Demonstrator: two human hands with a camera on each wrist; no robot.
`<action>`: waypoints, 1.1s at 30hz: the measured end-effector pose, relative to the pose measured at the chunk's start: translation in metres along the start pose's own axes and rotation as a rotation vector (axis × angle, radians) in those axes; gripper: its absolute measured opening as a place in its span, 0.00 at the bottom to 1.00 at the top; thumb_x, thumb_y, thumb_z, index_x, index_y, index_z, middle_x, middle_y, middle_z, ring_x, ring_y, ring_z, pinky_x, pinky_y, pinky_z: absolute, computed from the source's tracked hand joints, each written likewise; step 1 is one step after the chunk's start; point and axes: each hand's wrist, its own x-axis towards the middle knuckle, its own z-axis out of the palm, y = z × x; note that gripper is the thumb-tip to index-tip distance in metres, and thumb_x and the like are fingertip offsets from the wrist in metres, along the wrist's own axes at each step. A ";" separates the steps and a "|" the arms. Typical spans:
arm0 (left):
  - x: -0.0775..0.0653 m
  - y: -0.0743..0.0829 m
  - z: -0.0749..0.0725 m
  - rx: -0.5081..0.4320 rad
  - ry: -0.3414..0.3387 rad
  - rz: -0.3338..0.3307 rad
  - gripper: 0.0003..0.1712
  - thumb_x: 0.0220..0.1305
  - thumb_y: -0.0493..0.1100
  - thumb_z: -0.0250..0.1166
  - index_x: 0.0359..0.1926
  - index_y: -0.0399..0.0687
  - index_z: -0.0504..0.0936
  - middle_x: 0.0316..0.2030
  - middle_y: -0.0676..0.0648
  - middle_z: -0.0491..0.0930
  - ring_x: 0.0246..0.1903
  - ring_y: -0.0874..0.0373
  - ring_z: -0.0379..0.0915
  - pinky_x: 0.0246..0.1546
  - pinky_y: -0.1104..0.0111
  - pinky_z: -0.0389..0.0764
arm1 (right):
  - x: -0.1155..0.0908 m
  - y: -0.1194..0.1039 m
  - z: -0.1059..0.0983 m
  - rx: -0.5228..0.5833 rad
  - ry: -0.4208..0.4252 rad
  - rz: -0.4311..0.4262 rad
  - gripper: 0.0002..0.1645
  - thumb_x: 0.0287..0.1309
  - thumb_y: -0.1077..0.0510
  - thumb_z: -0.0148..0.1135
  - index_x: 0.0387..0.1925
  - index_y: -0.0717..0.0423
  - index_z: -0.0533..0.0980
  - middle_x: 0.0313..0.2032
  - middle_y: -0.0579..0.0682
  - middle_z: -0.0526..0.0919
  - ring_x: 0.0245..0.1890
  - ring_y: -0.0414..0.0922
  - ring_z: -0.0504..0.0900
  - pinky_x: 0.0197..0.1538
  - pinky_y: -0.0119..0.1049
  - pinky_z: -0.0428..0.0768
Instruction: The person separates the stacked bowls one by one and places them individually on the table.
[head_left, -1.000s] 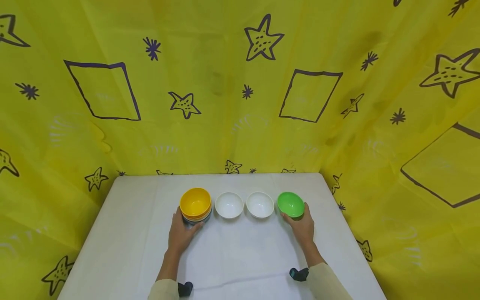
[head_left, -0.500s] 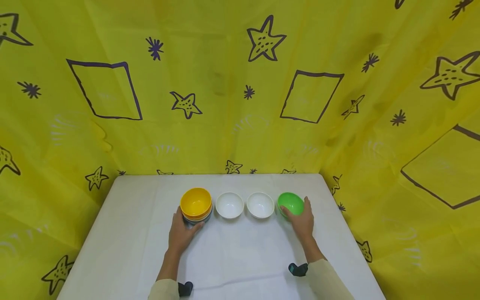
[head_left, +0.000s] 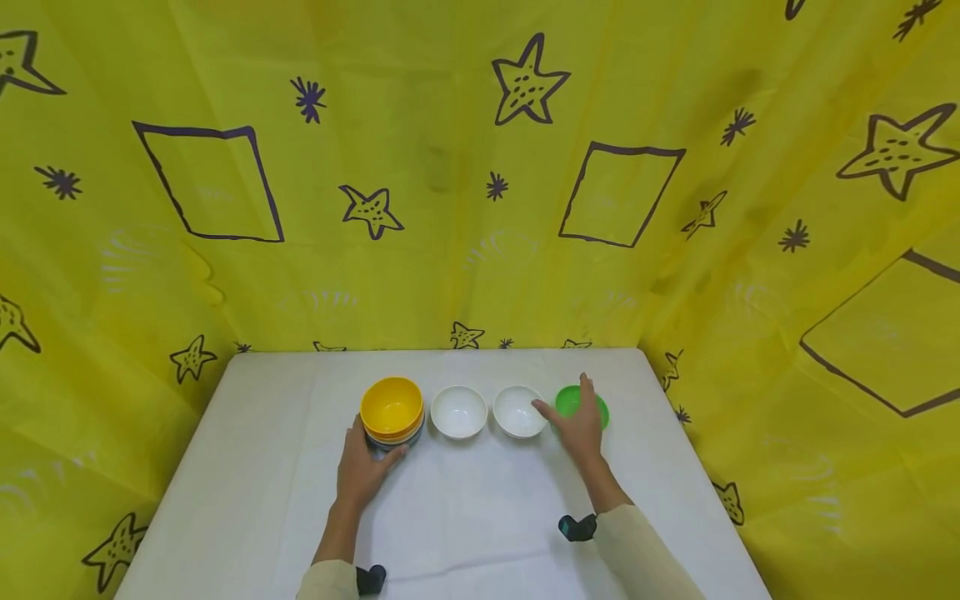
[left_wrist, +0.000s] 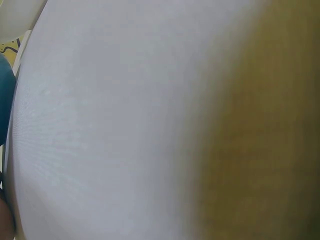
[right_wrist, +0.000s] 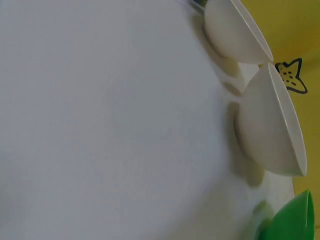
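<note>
My left hand [head_left: 358,468] grips the near left side of a bowl stack, with a yellow bowl [head_left: 392,407] on top and white and bluish-grey rims below. To its right a white bowl [head_left: 458,412] and a second white bowl [head_left: 513,410] stand upright in a row. At the row's right end is a green bowl [head_left: 567,399], partly hidden behind my right hand [head_left: 580,427]. That hand spreads thumb and fingers over it, holding nothing, with the thumb tip overlapping the second white bowl's rim. The right wrist view shows the green bowl [right_wrist: 292,220] only in part.
A white cloth-covered table [head_left: 465,508] lies under the bowls. Yellow curtains [head_left: 420,275] printed with stars and shapes hang along its back and sides. Dark wrist devices show beside each sleeve. The left wrist view shows mostly white table and a blurred sleeve [left_wrist: 270,150].
My right hand has let go of the green bowl, risen over it and shifted left toward the second white bowl. The left hand and the bowl stack have stayed put.
</note>
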 end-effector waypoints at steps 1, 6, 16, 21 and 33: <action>0.000 0.000 0.000 0.001 0.003 0.002 0.62 0.57 0.54 0.80 0.80 0.38 0.54 0.75 0.33 0.63 0.76 0.38 0.56 0.81 0.51 0.43 | 0.001 -0.004 0.003 0.006 -0.005 -0.012 0.69 0.53 0.45 0.83 0.82 0.66 0.50 0.80 0.68 0.52 0.81 0.64 0.49 0.80 0.60 0.52; 0.001 0.000 0.000 0.011 0.009 0.002 0.63 0.56 0.55 0.80 0.80 0.36 0.53 0.76 0.32 0.62 0.76 0.36 0.55 0.81 0.49 0.45 | 0.005 -0.020 0.018 0.048 -0.029 -0.063 0.69 0.50 0.46 0.84 0.82 0.65 0.52 0.80 0.67 0.53 0.81 0.63 0.49 0.80 0.58 0.51; 0.002 -0.001 0.001 0.019 -0.001 -0.014 0.63 0.57 0.56 0.80 0.81 0.39 0.52 0.77 0.35 0.61 0.77 0.39 0.55 0.81 0.50 0.43 | 0.004 -0.051 0.046 0.052 -0.110 -0.078 0.72 0.49 0.37 0.83 0.83 0.60 0.52 0.82 0.62 0.51 0.81 0.60 0.49 0.80 0.59 0.53; 0.001 -0.001 0.001 0.021 -0.001 -0.020 0.64 0.57 0.56 0.80 0.81 0.39 0.52 0.78 0.35 0.60 0.78 0.39 0.54 0.81 0.51 0.42 | 0.000 -0.062 0.061 0.016 -0.139 -0.102 0.72 0.49 0.36 0.83 0.83 0.59 0.52 0.81 0.61 0.53 0.81 0.60 0.51 0.79 0.59 0.55; 0.000 0.000 0.002 0.037 0.004 -0.023 0.64 0.57 0.56 0.79 0.81 0.36 0.52 0.78 0.32 0.58 0.78 0.35 0.52 0.80 0.47 0.46 | -0.011 -0.088 0.094 0.009 -0.219 -0.151 0.71 0.49 0.32 0.81 0.83 0.56 0.54 0.82 0.57 0.54 0.81 0.57 0.52 0.78 0.59 0.57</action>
